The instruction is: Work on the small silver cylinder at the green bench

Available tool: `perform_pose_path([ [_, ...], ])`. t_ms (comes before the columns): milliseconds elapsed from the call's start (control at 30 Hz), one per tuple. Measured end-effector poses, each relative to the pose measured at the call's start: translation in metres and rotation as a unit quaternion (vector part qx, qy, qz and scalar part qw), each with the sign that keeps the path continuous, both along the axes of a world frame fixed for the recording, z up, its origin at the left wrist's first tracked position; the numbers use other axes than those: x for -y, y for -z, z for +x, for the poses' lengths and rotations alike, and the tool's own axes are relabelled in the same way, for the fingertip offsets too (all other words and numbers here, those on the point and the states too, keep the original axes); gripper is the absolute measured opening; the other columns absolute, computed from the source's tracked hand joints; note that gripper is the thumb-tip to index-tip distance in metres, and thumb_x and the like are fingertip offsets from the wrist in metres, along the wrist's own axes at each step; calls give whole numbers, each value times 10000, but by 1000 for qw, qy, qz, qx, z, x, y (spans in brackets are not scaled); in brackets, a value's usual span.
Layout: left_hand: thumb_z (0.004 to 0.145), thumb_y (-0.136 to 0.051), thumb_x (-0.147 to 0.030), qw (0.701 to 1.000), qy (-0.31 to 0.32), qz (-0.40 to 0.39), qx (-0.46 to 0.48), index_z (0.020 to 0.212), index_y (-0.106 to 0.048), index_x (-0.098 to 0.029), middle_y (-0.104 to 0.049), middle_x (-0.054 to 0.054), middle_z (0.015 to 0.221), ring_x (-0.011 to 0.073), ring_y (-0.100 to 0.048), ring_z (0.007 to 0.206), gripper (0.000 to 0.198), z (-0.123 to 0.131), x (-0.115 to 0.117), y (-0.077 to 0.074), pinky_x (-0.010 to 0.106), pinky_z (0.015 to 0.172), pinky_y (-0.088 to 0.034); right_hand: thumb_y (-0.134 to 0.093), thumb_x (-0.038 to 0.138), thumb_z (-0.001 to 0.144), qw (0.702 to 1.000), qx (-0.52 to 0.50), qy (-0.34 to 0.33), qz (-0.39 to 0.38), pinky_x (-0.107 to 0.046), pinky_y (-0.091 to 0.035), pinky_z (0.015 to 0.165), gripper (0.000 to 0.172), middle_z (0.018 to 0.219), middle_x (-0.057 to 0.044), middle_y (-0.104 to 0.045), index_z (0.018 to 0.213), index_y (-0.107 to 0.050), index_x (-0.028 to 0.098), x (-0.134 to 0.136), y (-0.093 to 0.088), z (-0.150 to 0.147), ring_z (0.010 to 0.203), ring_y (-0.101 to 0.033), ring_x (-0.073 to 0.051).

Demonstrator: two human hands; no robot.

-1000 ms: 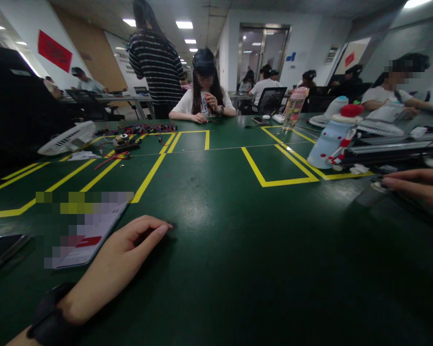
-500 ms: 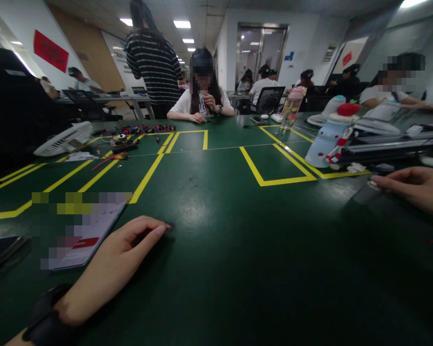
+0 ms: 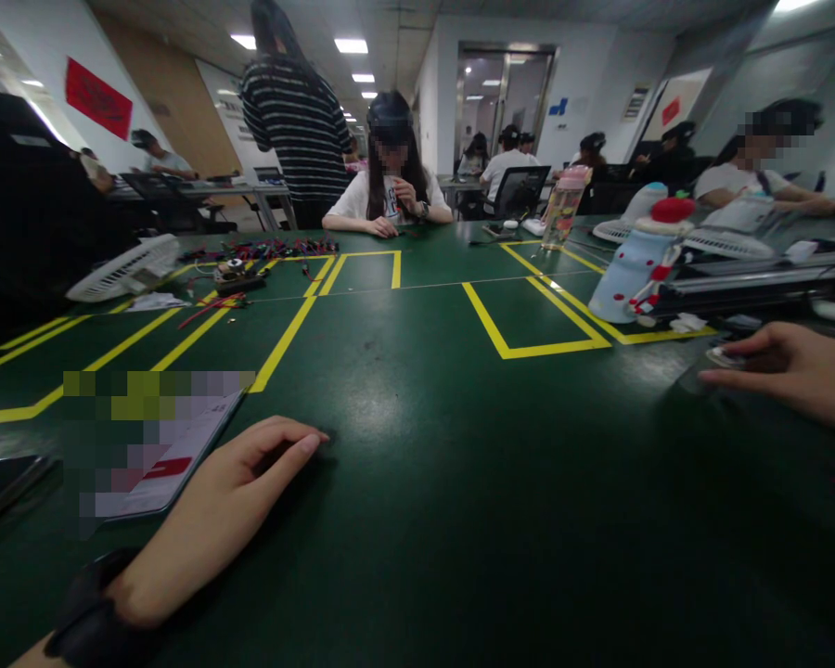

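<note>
My left hand rests on the green table, with a dark band on its wrist. Its thumb and forefinger come together at the tips, and I see nothing between them. Beside it lies a phone with a lit screen, partly blurred out. Far to the right, my right hand has its fingers around the pale top of a small see-through container. That container stands on the table, partly hidden by the fingers; its exact kind is unclear.
A blue bottle with a red top and a pink-lidded bottle stand at the right. White fans lie at both sides. Tangled wires cover the far left. Yellow tape marks the table. A person sits opposite.
My right hand has shifted slightly left, and its fingers now reach around the container's top. My left hand has stayed in place.
</note>
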State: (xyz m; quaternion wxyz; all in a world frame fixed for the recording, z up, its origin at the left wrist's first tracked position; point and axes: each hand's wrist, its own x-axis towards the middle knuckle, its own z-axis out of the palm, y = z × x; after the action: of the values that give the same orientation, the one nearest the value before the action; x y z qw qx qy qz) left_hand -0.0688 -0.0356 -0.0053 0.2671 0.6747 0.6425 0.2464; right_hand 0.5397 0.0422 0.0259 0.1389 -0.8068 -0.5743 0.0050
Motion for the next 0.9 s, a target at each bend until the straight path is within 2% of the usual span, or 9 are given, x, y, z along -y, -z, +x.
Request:
perform_pose_path([
  [67,884,-534,-566,1000,-1,-1,0,1032,-645,-315,-670,-25,1101,216,-605,1035,312,1,0,-1,320,894,-438,-821,531,560,997,-68,-2,-25,-298,-399,691,648,937,-92,-645,1040,-604,154,-1,2,2,755,-578,-135],
  [133,885,-534,-565,1000,1,0,0,1031,-644,-314,-669,-25,1101,217,-603,1035,310,1,0,-1,322,899,-432,-800,515,614,996,-79,18,-36,-315,-407,707,595,949,-97,-640,1038,-586,156,2,-2,-8,771,-574,-137],
  [267,893,-524,-563,1000,10,1,-4,1038,-643,-317,-663,-22,1121,221,-599,1045,309,1,-1,0,329,901,-426,-715,453,756,993,-68,1,99,-305,-443,697,451,974,-107,-632,1048,-561,146,15,-10,-68,774,-579,-126],
  [367,895,-519,-568,1000,10,-2,-13,1039,-644,-317,-660,-16,1127,229,-596,1043,315,1,-1,1,334,885,-431,-702,429,774,952,-191,-148,187,-292,-501,739,450,1029,-112,-624,1079,-536,143,29,-1,-134,840,-617,-142],
  [467,895,-521,-569,1000,9,-1,-14,1030,-644,-319,-660,-16,1113,230,-596,1037,310,1,-1,2,341,888,-434,-664,417,815,889,-230,-372,139,-313,-515,869,382,1136,-80,-598,1089,-529,186,47,14,-205,996,-604,-154],
  [567,903,-520,-555,1000,14,11,-17,1029,-640,-318,-658,-19,1103,223,-598,1033,294,2,-1,2,343,896,-434,-619,356,858,841,-227,-482,91,-313,-494,921,285,1173,-39,-583,1082,-512,215,60,23,-261,1047,-574,-133],
  [700,925,-516,-512,999,32,28,-30,1022,-640,-311,-663,-18,1077,214,-602,1024,255,2,0,3,341,891,-441,-596,337,868,830,-234,-502,73,-314,-488,900,275,1149,-15,-579,1101,-495,232,61,26,-294,1017,-560,-120],
  [800,934,-527,-470,997,43,46,-32,1052,-641,-310,-658,-16,1091,204,-601,1031,230,10,1,0,342,908,-448,-622,367,846,840,-251,-479,47,-301,-495,870,359,1126,-8,-580,1156,-483,249,58,29,-293,988,-564,-113],
  [900,937,-542,-414,993,87,77,-26,1136,-634,-310,-643,-3,1121,194,-598,1028,242,36,1,-13,335,900,-466,-688,374,789,838,-303,-454,12,-275,-503,859,511,1127,-11,-586,1218,-441,244,57,32,-288,980,-579,-105],
])
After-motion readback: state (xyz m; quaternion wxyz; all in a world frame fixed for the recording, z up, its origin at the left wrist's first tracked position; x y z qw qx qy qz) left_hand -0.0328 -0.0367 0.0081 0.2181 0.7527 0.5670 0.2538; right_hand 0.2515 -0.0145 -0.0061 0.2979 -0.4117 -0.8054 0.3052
